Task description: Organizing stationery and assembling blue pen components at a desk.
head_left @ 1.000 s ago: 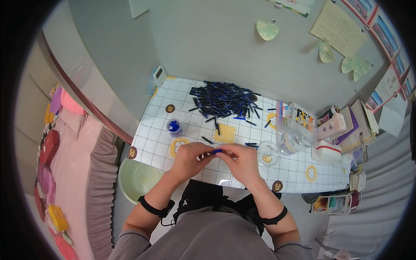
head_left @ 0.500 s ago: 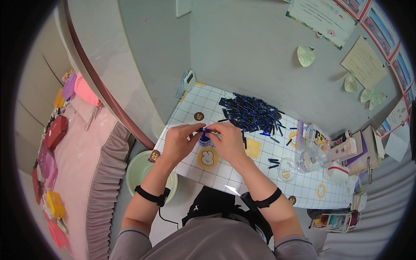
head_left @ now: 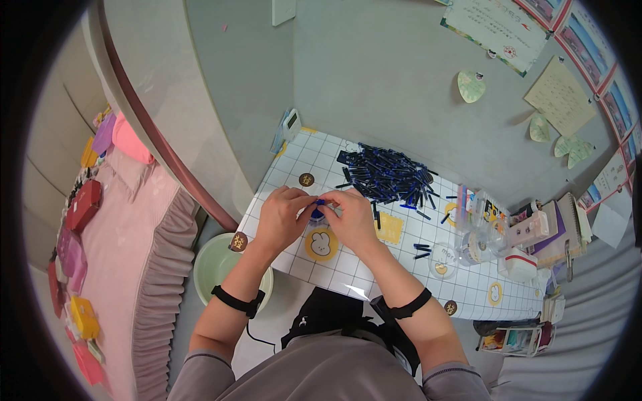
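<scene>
Over the near left part of the table (head_left: 294, 267), my left hand (head_left: 282, 215) and my right hand (head_left: 352, 216) meet fingertip to fingertip. Both are closed in a pinch on a small blue piece (head_left: 320, 202); the fingers cover most of it, so its kind does not show. Just below them stands a small round clear container (head_left: 317, 218) with dark blue in it, partly hidden by my fingers. Beyond my right hand lies a big heap of slim dark blue tubes (head_left: 388, 175), like pen ink cartridges. A few loose tubes (head_left: 421, 248) lie farther right.
Clear plastic boxes (head_left: 478, 230) and notebooks (head_left: 562, 230) crowd the table's right end. A round clear lid (head_left: 443, 260) lies in front of them. A pale green basin (head_left: 217, 267) stands below the table's left edge, near a pink-covered bed (head_left: 127, 267).
My left fingers have drawn in closer to the right ones around the small blue piece. The heap and container look unmoved.
</scene>
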The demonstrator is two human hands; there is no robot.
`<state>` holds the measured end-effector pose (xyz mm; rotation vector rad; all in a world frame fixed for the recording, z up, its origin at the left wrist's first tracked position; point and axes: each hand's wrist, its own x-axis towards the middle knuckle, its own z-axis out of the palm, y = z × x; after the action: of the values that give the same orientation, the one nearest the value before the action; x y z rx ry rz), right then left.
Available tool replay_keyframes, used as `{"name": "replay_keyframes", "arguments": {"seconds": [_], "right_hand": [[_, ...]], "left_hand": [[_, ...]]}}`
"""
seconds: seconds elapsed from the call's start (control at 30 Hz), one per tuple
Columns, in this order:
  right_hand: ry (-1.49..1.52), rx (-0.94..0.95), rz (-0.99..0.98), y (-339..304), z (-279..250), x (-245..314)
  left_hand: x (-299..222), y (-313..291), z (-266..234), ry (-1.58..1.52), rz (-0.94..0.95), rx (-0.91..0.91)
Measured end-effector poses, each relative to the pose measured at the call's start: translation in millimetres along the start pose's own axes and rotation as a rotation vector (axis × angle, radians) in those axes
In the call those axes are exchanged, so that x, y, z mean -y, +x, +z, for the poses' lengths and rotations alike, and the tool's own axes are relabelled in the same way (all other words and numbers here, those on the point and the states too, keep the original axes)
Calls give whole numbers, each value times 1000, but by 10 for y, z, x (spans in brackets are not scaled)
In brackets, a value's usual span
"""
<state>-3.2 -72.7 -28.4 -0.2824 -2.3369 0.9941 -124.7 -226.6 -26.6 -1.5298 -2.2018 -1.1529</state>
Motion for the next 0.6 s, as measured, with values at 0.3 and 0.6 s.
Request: {"name": "replay_keyframes", "arguments": {"seconds": [0.3,0.6], "right_hand": [[-113,-14,-59,8,31,-53],[-92,-3,-43,-17,-18,36]], "left_hand": [[-53,-9,-42,-34,-38,-21],[-37,-42,-63,-35,-36,-40]]}}
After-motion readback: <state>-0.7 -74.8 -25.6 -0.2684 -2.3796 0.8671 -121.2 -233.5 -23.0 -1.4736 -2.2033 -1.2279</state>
